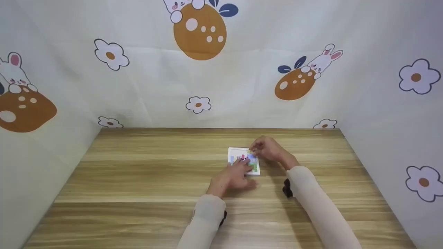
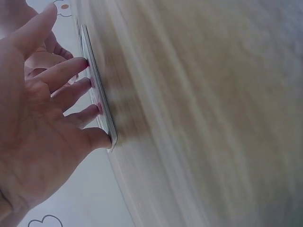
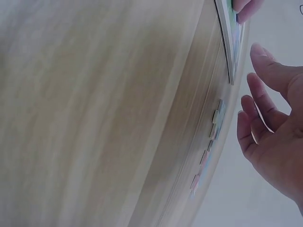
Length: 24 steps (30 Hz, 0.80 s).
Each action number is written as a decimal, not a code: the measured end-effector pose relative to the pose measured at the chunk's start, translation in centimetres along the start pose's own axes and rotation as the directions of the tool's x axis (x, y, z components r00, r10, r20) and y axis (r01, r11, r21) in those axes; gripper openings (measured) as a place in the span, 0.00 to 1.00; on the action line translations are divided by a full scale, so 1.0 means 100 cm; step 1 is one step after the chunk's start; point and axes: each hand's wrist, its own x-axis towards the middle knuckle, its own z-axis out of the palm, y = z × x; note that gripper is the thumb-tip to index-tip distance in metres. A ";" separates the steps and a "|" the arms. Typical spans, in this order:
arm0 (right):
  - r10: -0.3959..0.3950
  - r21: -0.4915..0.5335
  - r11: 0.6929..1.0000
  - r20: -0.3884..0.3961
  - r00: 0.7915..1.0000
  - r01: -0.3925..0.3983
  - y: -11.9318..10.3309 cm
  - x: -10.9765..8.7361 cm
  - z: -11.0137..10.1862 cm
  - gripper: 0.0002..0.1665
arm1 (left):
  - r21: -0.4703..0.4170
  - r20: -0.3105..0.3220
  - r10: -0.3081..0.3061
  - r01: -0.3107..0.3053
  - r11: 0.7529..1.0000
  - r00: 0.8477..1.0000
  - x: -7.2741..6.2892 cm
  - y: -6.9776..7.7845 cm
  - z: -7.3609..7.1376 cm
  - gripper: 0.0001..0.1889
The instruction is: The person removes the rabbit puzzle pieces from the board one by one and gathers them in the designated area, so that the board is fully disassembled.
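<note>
Two hands on the job, and the action centres on a small picture board [image 1: 229, 154], lying on the counter [image 1: 138, 180] just right of the middle; the left hand [image 1: 238, 175] is spread wide, fingers nearly straight, fingertips resting on the board's face, thumb out to the side, gripping nothing; the right hand [image 1: 268, 148] hovers at the far right corner, fingers loosely bent, thumb well parted from them, with no piece showing between; whether a fingertip touches the board there, I cannot tell!

On technique, this looks like fitting or pressing work; the left, I'd say, should play anchor, with even weight and no sideways shove, or the board could skate; the right wants a light touch from above, nudging edges square rather than forcing them, since a thin piece may pop up.

For a container, look to the board's white frame [image 1: 256, 172]; inside sits a colourful picture [image 1: 254, 166], plus a pale patch [image 1: 238, 152] that may be unfilled; the right wrist view adds small loose pieces [image 3: 214, 125] on the counter, apart from the board, too blurred to read.
</note>
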 end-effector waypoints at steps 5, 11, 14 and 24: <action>-0.036 -0.091 0.995 0.016 0.999 0.037 0.001 0.003 0.003 0.08 | -0.020 0.005 -0.016 0.016 1.000 1.000 0.000 0.001 0.001 0.35; -0.061 -0.137 0.988 0.033 0.998 0.065 0.003 0.006 0.006 0.10 | -0.046 0.011 -0.023 0.024 0.999 1.000 -0.001 0.002 0.001 0.35; -0.053 -0.139 0.989 0.040 0.998 0.058 0.001 0.007 0.006 0.11 | -0.055 0.006 -0.020 0.020 0.998 1.000 -0.001 0.002 0.001 0.35; -0.042 -0.113 0.992 0.056 0.998 0.048 0.000 0.006 0.009 0.12 | -0.073 0.004 -0.022 0.022 0.997 1.000 -0.001 0.001 0.001 0.35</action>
